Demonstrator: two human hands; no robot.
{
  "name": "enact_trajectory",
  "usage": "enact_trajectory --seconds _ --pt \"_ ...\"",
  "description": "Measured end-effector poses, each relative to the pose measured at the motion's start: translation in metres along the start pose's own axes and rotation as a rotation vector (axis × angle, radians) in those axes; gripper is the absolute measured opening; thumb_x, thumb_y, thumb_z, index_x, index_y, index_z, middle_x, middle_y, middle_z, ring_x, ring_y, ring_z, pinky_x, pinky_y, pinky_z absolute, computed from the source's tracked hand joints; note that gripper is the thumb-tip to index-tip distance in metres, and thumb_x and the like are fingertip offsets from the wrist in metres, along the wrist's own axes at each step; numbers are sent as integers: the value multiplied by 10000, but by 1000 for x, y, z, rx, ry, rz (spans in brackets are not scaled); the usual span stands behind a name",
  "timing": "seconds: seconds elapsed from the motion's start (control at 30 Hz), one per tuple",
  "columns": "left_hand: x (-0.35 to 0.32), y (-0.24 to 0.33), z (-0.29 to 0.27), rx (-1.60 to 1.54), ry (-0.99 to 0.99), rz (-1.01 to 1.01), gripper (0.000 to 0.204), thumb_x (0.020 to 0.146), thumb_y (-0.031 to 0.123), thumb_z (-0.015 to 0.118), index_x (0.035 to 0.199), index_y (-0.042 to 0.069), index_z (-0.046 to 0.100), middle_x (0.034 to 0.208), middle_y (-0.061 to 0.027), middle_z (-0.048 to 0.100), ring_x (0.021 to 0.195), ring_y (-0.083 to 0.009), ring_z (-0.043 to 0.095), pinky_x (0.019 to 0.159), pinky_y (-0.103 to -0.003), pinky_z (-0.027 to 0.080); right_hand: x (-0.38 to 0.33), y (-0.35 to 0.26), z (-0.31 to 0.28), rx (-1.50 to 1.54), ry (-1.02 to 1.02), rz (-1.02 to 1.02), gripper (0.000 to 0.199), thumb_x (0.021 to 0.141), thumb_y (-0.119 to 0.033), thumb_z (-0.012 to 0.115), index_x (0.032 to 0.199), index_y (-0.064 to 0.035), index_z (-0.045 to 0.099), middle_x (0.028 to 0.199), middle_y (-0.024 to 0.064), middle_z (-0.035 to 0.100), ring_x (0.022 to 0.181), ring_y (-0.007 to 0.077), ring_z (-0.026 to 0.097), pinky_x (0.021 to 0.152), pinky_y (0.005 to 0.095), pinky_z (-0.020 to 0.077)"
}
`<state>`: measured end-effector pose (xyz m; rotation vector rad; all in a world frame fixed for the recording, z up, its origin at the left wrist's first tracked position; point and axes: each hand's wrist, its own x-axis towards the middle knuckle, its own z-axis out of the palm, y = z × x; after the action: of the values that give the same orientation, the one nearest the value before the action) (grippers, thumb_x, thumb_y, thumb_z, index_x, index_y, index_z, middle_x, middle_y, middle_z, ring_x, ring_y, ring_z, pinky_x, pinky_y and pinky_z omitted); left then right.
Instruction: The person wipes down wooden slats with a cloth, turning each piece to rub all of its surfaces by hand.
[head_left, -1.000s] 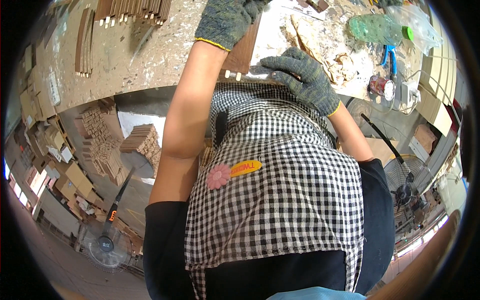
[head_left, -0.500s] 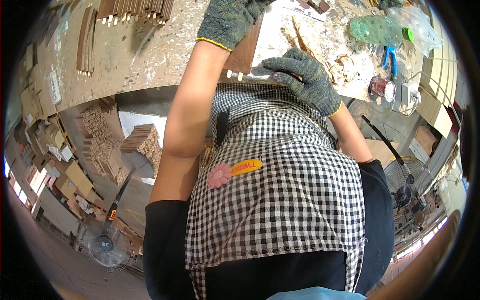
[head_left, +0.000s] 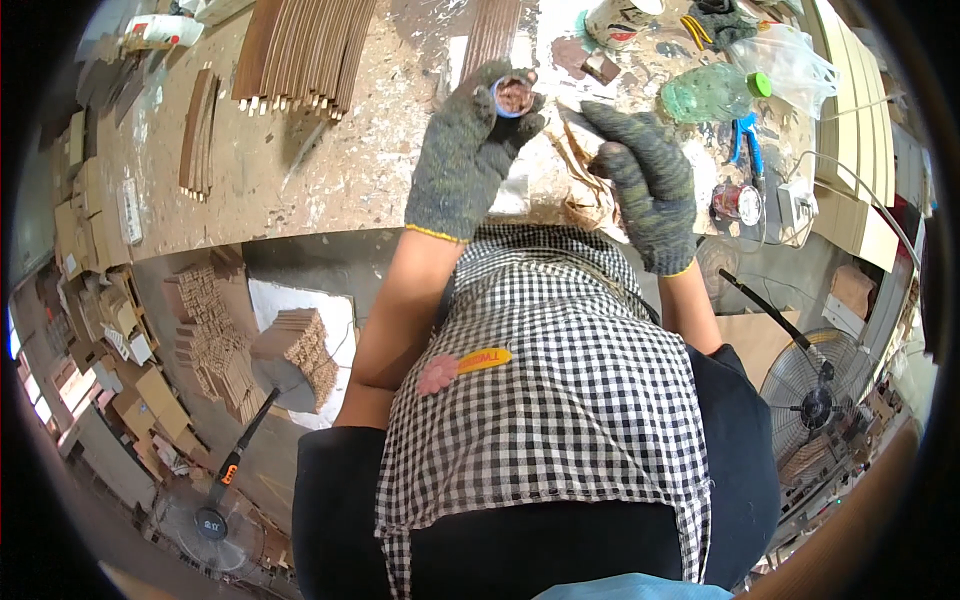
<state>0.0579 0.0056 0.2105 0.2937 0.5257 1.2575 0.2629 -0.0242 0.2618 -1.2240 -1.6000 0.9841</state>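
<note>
My left hand (head_left: pixel 460 150), in a dark grey knitted glove, is closed around a small round container (head_left: pixel 513 97) with a bluish rim. Brown stuff shows inside it. To its right, my right hand (head_left: pixel 648 185), gloved alike, hovers above the bench with its fingers bent together. Something thin and pale seems to lie by its fingertips, too unclear to name. A brown wooden slat (head_left: pixel 490 40) lies on the bench beyond my left hand. Crumpled stained paper (head_left: pixel 590 205) lies between my hands.
The paint-spotted bench (head_left: pixel 330 200) holds a row of brown slats (head_left: pixel 305 50) and a smaller bunch (head_left: pixel 198 130) at left. At right are a green bottle (head_left: pixel 705 95), blue-handled pliers (head_left: pixel 745 140), a tin (head_left: pixel 737 203) and a plastic bag (head_left: pixel 795 65). Fans (head_left: pixel 815 400) stand below.
My left hand has come back from the far slat and now shows the small container. My right hand has lifted and turned its fingers forward. The view has shifted, showing more of the bench's far side.
</note>
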Motion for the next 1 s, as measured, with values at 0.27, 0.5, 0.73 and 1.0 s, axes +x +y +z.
enact_trajectory --seconds 0.27,0.5,0.73,1.0 --pt "-22 -6 17 563 80 114 409 1012 271 628 1330 17 586 1263 -107 651 1110 -207 656 947 -316 573 -4 -9 -6 -542 -160 -174 391 903 -217 700 1292 -192 681 829 111 561 759 306 584 651 417 486" --pt "-29 -9 25 633 129 -85 508 941 230 735 1343 -31 568 1262 -159 658 1103 -228 672 936 -331 580 -32 -1 -20 -112 13 118 468 909 -208 727 1343 -70 619 1180 165 701 1024 284 691 929 371 530" --pt "-44 -48 30 275 104 -317 477 986 100 631 1430 13 480 1277 -142 627 1134 -216 652 856 -294 646 -41 6 -25 0 -82 212 462 862 -201 772 1284 -50 660 1154 145 726 1040 261 707 920 358 541" --pt "-31 -65 59 412 -18 -418 530 1007 124 607 1477 -22 410 1390 -180 548 1242 -271 597 1015 -330 545 -44 22 -60 15 155 399 443 814 -194 830 1210 -56 685 951 84 737 872 157 688 804 321 550"
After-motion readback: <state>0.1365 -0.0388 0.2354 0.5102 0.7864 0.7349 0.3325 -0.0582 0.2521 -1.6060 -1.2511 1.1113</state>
